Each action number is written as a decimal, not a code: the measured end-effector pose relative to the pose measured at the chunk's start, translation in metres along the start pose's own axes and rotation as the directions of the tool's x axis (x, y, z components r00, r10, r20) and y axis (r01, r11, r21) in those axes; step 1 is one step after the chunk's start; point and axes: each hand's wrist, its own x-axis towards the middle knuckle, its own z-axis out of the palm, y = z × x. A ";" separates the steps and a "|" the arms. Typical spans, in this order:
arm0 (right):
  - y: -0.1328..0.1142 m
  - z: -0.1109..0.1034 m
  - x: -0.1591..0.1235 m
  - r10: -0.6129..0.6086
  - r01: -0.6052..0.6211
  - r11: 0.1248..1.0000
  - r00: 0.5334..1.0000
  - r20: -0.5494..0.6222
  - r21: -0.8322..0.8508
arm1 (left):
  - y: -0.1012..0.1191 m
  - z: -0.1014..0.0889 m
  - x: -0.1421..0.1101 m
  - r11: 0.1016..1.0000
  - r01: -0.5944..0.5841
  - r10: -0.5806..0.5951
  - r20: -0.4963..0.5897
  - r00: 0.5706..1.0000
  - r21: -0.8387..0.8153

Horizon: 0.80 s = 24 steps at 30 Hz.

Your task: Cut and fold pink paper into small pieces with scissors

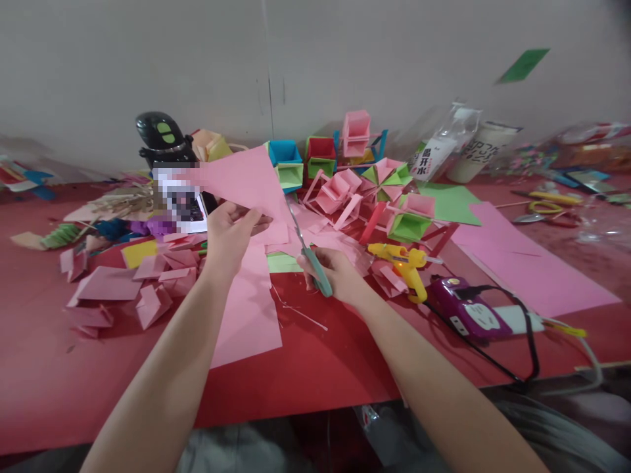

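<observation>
A pink paper sheet point(241, 174) is raised above the table, pinched between the thumb and fingers of my left hand point(231, 233). My right hand point(338, 272) grips scissors point(318, 269) by their grey-green handles. The blades point up and away from me and lie along the right edge of the raised paper. Whether they are cutting into it I cannot tell. Beneath my hands another pink sheet point(249, 322) rests on the red table, and a thin paper strip point(305, 318) lies beside it.
Folded pink pieces point(111, 286) cover the left. Paper boxes point(283, 164) and a pink wheel-like model point(340, 190) stand behind. A yellow glue gun point(401, 259) and a purple power strip point(466, 309) with cables lie right. A bottle point(444, 148) and cup point(483, 151) stand by the wall.
</observation>
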 end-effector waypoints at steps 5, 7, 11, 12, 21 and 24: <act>-0.002 0.000 -0.001 0.006 -0.006 1.000 1.000 0.000 -0.009 | 0.000 -0.001 -0.001 0.999 -0.019 0.020 0.011 1.000 -0.027; -0.002 0.000 -0.002 0.005 -0.005 1.000 1.000 -0.003 -0.005 | 0.000 -0.001 -0.001 0.999 -0.026 0.026 0.015 1.000 -0.032; 0.000 0.000 -0.001 -0.001 0.001 1.000 1.000 -0.019 -0.007 | -0.001 -0.001 0.000 1.000 -0.022 0.022 0.005 1.000 -0.017; 0.000 -0.001 -0.001 -0.005 0.005 1.000 1.000 -0.024 -0.014 | -0.001 -0.001 0.000 1.000 -0.020 0.020 0.002 1.000 -0.015; 0.010 -0.004 0.002 -0.051 0.051 0.998 0.999 0.007 -0.030 | 0.004 -0.001 -0.001 1.000 -0.018 0.018 -0.001 1.000 -0.007; 0.009 -0.005 0.000 -0.050 0.050 0.999 0.997 0.061 -0.001 | 0.004 -0.002 -0.001 1.000 -0.013 0.013 0.001 1.000 -0.016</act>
